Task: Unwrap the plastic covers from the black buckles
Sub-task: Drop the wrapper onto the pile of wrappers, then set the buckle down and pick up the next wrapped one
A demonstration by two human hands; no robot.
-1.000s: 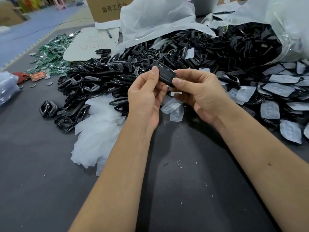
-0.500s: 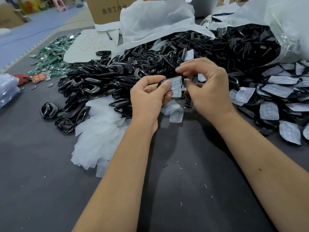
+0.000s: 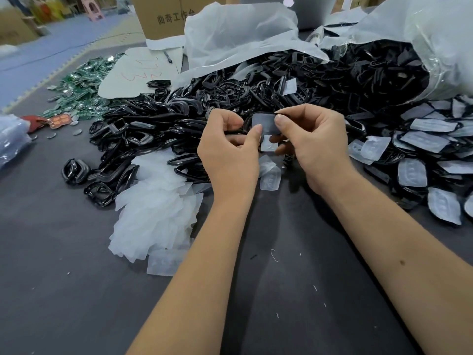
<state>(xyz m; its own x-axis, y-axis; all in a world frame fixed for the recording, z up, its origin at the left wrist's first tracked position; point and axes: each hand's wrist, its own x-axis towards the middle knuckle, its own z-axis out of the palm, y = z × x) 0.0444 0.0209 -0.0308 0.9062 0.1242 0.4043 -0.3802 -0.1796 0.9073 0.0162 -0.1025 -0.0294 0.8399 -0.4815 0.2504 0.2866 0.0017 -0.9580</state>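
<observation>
Black plastic fills the middle of the dark grey table (image 3: 64,290): a wide heap of unwrapped buckles (image 3: 158,124) runs from the left of centre toward the far right corner, where it spills from a clear plastic bag (image 3: 435,34). Above the near edge of this heap both hands meet on one wrapped buckle (image 3: 265,121). The left hand (image 3: 230,155) pinches it from the left, thumb tip on the translucent cover and fingers curled behind. The right hand (image 3: 312,142) pinches its upper right edge between thumb and forefinger, the other fingers curled beneath. A small piece of clear cover (image 3: 268,144) hangs just below the buckle, between the two hands; whether it is still attached cannot be told. Along the right edge lie buckles still in their covers (image 3: 422,144). Left of the left forearm sits a pile of stripped white covers (image 3: 153,208). Toward the far left corner lie green circuit boards (image 3: 79,85), with a cardboard box (image 3: 163,16) at the far edge.
</observation>
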